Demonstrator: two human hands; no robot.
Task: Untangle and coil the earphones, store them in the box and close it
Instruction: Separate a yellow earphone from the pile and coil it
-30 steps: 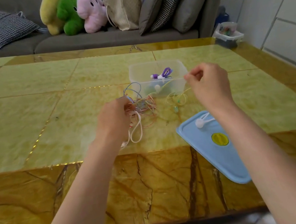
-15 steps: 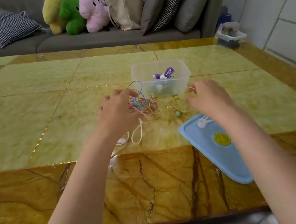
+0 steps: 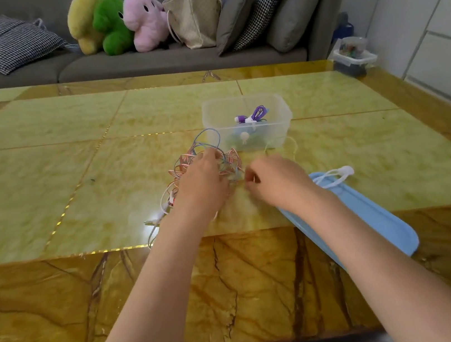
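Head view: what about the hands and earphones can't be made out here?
- Left hand covers the middle of the tangled earphones; its grip is hidden.
- Right hand: fingers motion-blurred, grip on a cord unclear.
- Blue lid is partly behind the right forearm.

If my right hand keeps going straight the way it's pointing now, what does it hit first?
Probably the tangled earphones: your right hand points left toward the tangle under your left hand. Depth is unclear.

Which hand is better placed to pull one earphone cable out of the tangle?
Probably the right hand: it sits beside the tangle near loose strands, while the left hand rests on it, pinning it.
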